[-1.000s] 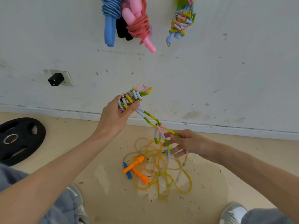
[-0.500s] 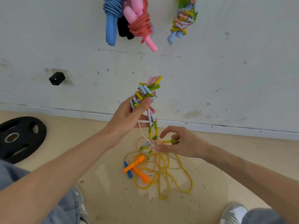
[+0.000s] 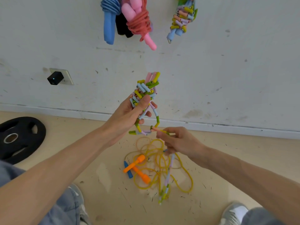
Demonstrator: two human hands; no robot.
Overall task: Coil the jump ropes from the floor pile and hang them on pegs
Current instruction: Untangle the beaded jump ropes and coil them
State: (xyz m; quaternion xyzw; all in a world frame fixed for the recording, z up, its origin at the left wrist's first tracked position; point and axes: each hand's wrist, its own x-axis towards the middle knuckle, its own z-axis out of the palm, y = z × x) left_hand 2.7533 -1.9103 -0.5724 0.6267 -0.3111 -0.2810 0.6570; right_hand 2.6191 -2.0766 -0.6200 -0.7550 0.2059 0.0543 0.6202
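Note:
My left hand (image 3: 128, 115) grips a coiled bundle of a beaded jump rope (image 3: 146, 90) in pastel colours, held upright in front of the wall. A short loop of beads runs from the bundle down to my right hand (image 3: 178, 142), which pinches the strand; the loose tail (image 3: 168, 179) hangs from that hand toward the floor. On the floor below lies a tangled yellow rope (image 3: 162, 161) with orange handles (image 3: 138, 168). A blue handle (image 3: 128, 172) lies beside the orange ones.
On the wall above hang a blue rope (image 3: 110, 17), a pink rope (image 3: 141, 23) and another beaded rope (image 3: 183, 18). A black weight plate (image 3: 17, 140) lies on the floor at left. A socket with a black plug (image 3: 56, 77) sits low on the wall. My shoes (image 3: 233, 213) show at the bottom.
My left hand rose and turned the bundle upright, with more beads wound on it. My right hand moved in closer under it, and the free strand grew shorter.

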